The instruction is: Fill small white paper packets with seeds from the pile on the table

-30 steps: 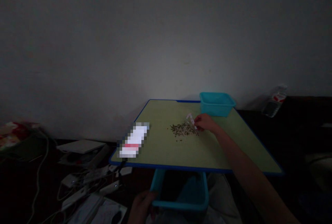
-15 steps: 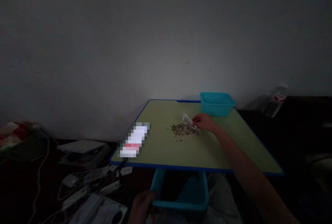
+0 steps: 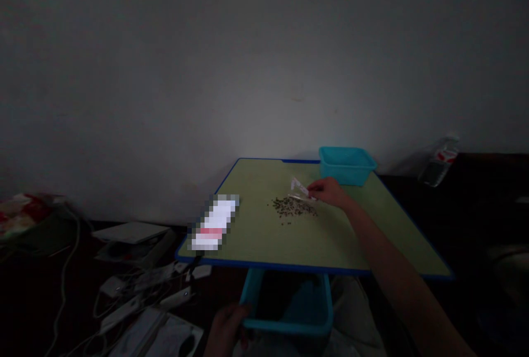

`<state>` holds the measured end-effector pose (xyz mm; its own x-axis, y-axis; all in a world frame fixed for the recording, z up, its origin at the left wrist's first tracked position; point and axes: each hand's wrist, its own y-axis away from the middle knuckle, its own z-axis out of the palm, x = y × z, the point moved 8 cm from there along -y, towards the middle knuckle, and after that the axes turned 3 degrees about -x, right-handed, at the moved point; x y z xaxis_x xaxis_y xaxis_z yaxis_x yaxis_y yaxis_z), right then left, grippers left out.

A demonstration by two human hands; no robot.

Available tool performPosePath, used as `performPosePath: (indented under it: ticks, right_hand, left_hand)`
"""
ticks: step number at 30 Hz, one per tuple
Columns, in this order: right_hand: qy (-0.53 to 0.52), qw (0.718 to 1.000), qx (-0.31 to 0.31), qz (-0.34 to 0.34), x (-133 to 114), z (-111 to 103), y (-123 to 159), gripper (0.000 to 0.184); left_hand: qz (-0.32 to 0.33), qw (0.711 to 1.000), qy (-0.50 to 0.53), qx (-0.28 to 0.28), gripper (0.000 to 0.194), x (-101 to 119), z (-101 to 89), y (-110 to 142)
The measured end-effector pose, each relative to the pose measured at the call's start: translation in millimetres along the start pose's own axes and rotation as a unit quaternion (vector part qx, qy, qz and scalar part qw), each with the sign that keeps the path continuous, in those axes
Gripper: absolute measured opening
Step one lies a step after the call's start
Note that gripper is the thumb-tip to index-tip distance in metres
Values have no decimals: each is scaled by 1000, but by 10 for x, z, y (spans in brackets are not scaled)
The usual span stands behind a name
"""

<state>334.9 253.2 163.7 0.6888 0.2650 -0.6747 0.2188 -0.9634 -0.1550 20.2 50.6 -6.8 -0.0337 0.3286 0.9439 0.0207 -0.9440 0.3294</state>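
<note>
My right hand (image 3: 328,191) reaches across a green table (image 3: 372,236) with a blue rim and pinches a small white card (image 3: 298,187) at the far edge of a pile of small dark seeds (image 3: 293,206). My left hand (image 3: 226,330) is below the table's near edge, its fingers closed on the rim of a teal plastic tub (image 3: 289,304) held under the tabletop.
A second teal tub (image 3: 346,165) stands at the table's far right corner. A blurred white and pink object (image 3: 212,223) lies at the near left. Cables, power strips and papers (image 3: 136,302) litter the floor on the left. A plastic bottle (image 3: 438,161) leans at the right.
My right hand has tilted the white card and shifted it slightly left and away, along the far side of the seed pile. My left hand has stayed on the tub.
</note>
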Motion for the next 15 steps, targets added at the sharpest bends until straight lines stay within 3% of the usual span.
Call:
performPosePath:
  ticks: [8, 15]
  right_hand:
    - [-117, 983, -136, 46, 6, -54, 192, 23]
    - [4, 996, -85, 2, -44, -167, 647, 15]
  left_hand:
    - [1, 1000, -8, 24, 31, 63, 7, 50]
    - [-1, 999, 16, 50, 30, 98, 6, 90]
